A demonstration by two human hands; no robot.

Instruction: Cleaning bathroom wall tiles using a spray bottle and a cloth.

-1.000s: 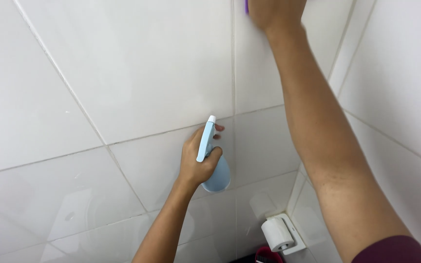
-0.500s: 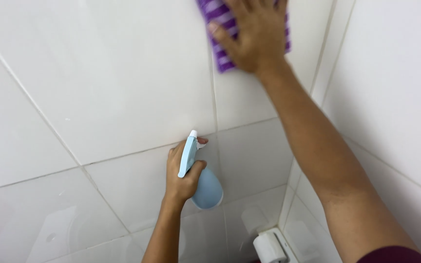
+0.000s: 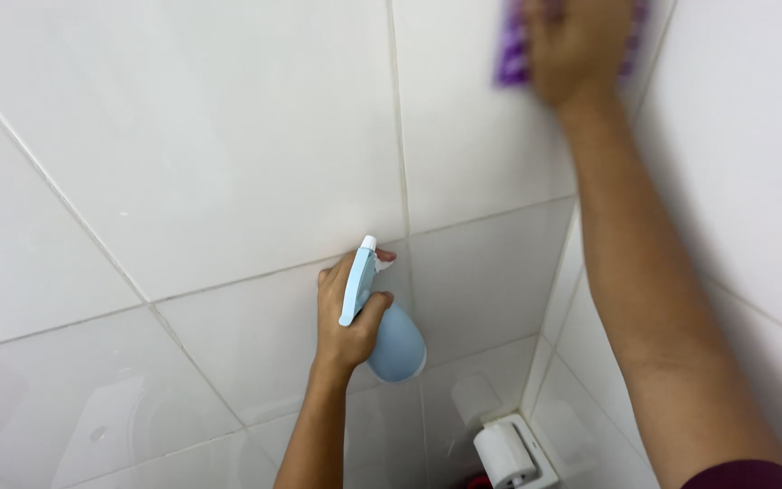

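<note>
Gripping a blue spray bottle (image 3: 389,337) left hand (image 3: 348,312), right hand (image 3: 576,41) presses purple cloth (image 3: 513,54) on tiled wall (image 3: 228,163)

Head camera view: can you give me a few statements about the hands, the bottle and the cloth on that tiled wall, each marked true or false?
1. The left hand holds a light blue spray bottle. True.
2. The right hand presses a purple cloth on the white wall tiles. True.
3. The cloth is green. False: it is purple.
4. A toilet roll holder sits above the right hand. False: it is far below, near the corner.
</note>
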